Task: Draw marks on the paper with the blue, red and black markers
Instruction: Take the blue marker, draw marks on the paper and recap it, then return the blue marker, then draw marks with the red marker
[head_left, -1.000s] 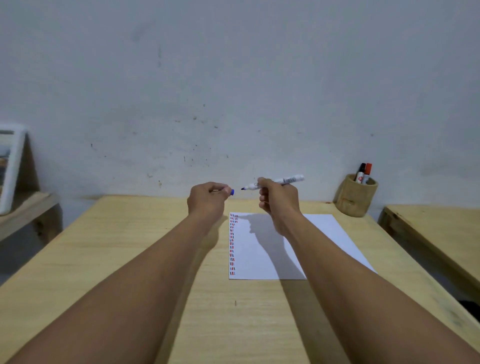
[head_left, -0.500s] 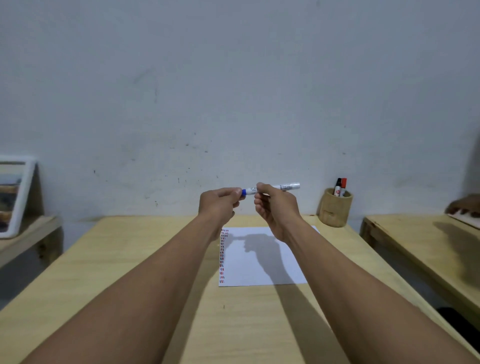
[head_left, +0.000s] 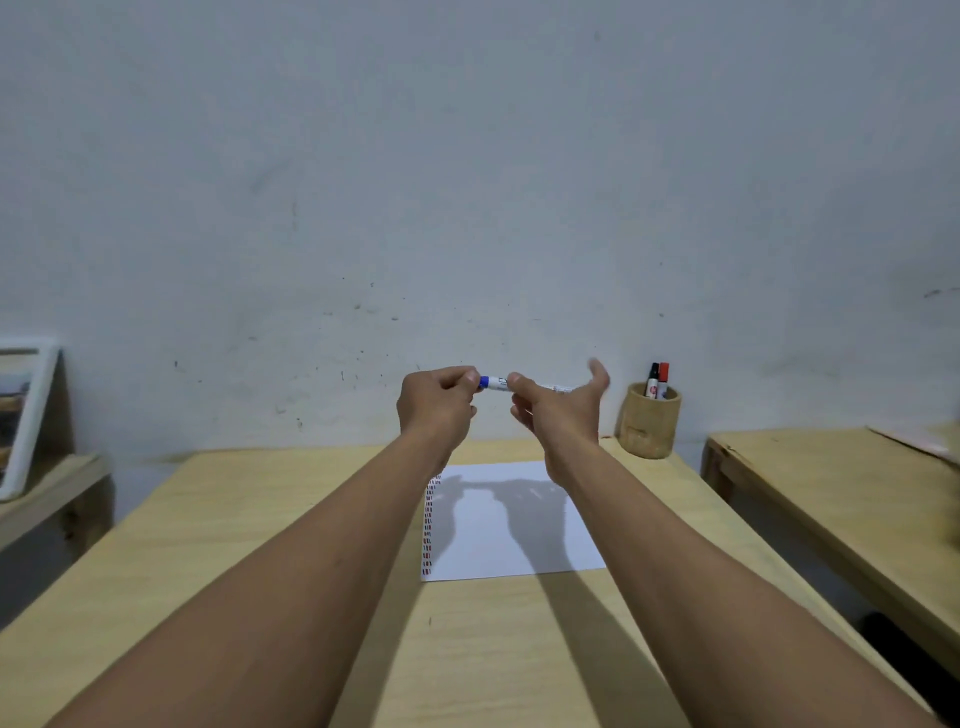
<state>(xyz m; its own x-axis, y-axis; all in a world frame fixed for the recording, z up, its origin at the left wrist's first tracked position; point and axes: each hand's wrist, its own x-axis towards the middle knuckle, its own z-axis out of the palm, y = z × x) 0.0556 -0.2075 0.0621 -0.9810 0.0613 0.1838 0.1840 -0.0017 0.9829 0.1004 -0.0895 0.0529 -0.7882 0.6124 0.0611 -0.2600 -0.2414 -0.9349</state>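
Up in the air, above the far half of the table (head_left: 249, 551), a blue marker (head_left: 500, 383) lies level between two bare hands, its blue cap pointing left. The left hand (head_left: 438, 405) is curled in a fist, with thumb and fingertips closed on the blue cap. The right hand (head_left: 563, 410) pinches the white barrel between thumb and forefinger, while its other fingers are spread open and blurred. Both forearms reach in from the near edge of the table.

Below the hands, a white sheet of paper (head_left: 519, 540) lies flat near the middle of the table, toward the far edge. A column of short blue, red and black marks (head_left: 428, 525) runs down the sheet's left edge. Shadows of the hands fall across the paper.

At the far right corner of the table stands a round wooden cup (head_left: 648, 423). A black marker (head_left: 652, 380) and a red marker (head_left: 663, 380) stand upright in it, side by side.

Behind the table is a pale, scuffed wall (head_left: 467, 182). A second wooden table (head_left: 841, 493) sits to the right, and a white frame (head_left: 28, 415) leans on a ledge at left.
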